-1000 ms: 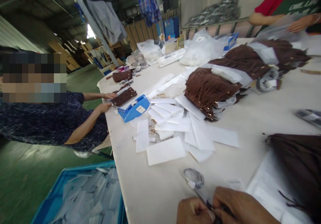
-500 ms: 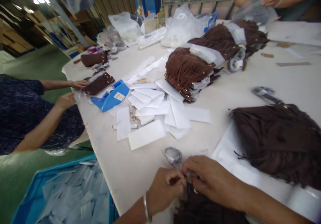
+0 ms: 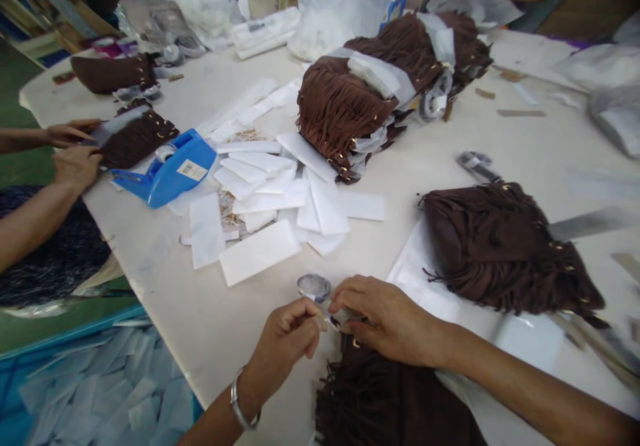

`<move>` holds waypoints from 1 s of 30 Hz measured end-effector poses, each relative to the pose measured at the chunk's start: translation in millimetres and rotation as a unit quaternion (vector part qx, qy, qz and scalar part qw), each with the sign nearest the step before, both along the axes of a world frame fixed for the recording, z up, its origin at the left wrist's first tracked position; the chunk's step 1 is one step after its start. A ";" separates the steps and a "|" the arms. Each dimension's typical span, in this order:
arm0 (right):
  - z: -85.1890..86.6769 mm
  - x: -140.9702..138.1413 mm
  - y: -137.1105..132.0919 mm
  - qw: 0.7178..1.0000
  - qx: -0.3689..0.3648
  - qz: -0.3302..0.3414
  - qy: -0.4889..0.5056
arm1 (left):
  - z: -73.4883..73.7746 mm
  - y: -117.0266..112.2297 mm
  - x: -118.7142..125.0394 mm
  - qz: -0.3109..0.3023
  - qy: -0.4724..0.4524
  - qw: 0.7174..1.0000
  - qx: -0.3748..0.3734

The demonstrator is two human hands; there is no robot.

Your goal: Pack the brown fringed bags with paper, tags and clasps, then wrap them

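Note:
A dark brown fringed handbag (image 3: 395, 399) lies at the table's near edge, partly under my right forearm. My right hand (image 3: 387, 316) is closed at the bag's top corner, its thumb and fingers around the strap end beside a small gold ring. Just left of it, my left hand (image 3: 293, 333) is pinched, with a silver bangle on the wrist. Something small and pale shows at its fingertips, too small to make out. Beyond both hands lies a strap coil in clear wrapping (image 3: 314, 287), running toward the bag's corner.
White padding pieces (image 3: 260, 253) lie scattered mid-table by a blue tape dispenser (image 3: 175, 169). Another fringed bag (image 3: 500, 246) rests at right; wrapped bags (image 3: 350, 109) stand behind. A co-worker's hands (image 3: 75, 159) work on a bag at left. A blue bin (image 3: 60, 339) stands below the table edge.
My left hand has drawn slightly away from the right, opening a small gap. The view has tilted down and shifted right. The co-worker's two hands have come together on their bag.

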State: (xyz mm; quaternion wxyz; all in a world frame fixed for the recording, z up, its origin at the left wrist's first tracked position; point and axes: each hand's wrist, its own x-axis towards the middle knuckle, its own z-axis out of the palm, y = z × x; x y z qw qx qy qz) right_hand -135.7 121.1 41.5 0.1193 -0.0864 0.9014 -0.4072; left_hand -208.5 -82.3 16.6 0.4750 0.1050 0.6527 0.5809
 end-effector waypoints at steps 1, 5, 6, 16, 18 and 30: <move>0.8 -0.6 -0.5 1.000 -0.015 -0.008 -0.008 | -0.5 1.3 -2.3 0.001 0.002 1.000 0.000; -0.6 -3.3 -2.7 0.993 -0.087 -0.049 -0.068 | 5.0 8.9 -7.9 -0.006 0.015 1.000 0.017; -1.6 -3.9 -2.4 0.988 -0.109 -0.062 -0.086 | 6.7 10.6 -7.9 -0.002 0.021 1.000 0.021; -17.5 -2.5 6.7 0.920 -0.311 -0.178 -0.158 | -6.0 23.0 17.6 0.023 0.056 0.998 -0.036; -16.3 -1.9 6.5 0.926 -0.294 -0.184 -0.152 | -6.2 24.1 16.0 0.036 0.060 0.997 -0.035; -6.7 -4.2 9.7 0.994 0.089 -0.058 -0.022 | -2.0 18.6 16.1 0.071 -0.096 0.988 0.097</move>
